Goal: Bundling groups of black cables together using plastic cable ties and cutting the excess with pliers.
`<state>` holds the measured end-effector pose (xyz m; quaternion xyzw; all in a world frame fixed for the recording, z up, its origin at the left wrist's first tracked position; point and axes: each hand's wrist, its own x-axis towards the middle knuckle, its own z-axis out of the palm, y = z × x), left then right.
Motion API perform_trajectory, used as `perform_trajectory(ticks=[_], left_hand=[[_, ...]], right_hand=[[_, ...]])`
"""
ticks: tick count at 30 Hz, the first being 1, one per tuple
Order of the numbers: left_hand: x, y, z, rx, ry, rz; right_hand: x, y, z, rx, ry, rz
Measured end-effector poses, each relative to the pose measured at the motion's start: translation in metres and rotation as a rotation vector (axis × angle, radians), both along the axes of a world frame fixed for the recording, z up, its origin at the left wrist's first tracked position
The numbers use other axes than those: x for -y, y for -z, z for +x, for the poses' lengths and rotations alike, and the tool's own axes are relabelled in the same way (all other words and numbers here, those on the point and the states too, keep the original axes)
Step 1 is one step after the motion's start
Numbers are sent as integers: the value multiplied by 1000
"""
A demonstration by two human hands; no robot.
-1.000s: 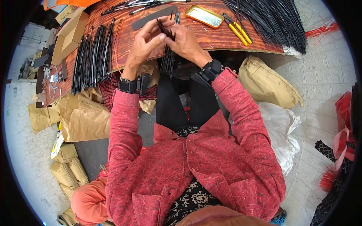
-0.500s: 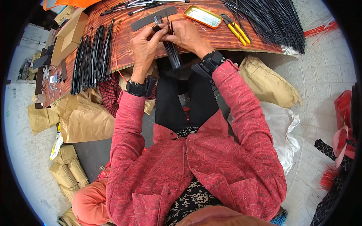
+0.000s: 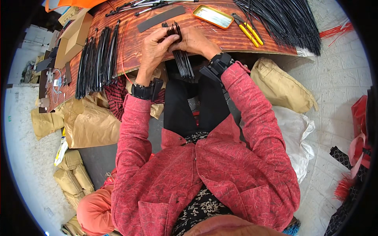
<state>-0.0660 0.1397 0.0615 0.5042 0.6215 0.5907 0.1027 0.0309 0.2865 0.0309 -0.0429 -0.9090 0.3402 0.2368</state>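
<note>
Black, thin strips [image 3: 182,59] bundled between both hands' grip.

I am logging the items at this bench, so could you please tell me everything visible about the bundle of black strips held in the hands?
The bundle of black strips is a slim sheaf of thin, dark, plastic-looking strips. It stands roughly upright over the near edge of the wooden table, lower ends fanning slightly toward the lap. The left hand and right hand clasp its upper part together, the top ends poking out above the fingers.

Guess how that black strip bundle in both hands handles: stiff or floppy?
Probably springy rather than limp: the bundle juts off the table edge nearly straight. Likely light; left hand and right hand pinch only its top. Loose strips may fan or slip.
</note>
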Motion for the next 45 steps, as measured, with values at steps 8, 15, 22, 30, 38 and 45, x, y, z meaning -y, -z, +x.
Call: perform_trajectory(ticks=[8,15,22,30,38,45], left_hand=[[5,12,-6,186,-11,8],[4,7,1,343,1,88],[6,1,-2,340,75,110],[-1,16,-3,363,68,118],[1,16,2,403,21,224],[-1,17,2,369,57,141]], right_hand=[[6,-16,21,213,-177,-184],[14,-8,22,-136,38,-113],[20,-24,29,-19,192,25],[17,-8,28,-44,107,-50],[15,-1,28,-187,122,-147],[18,7,32,-130,227,-24]])
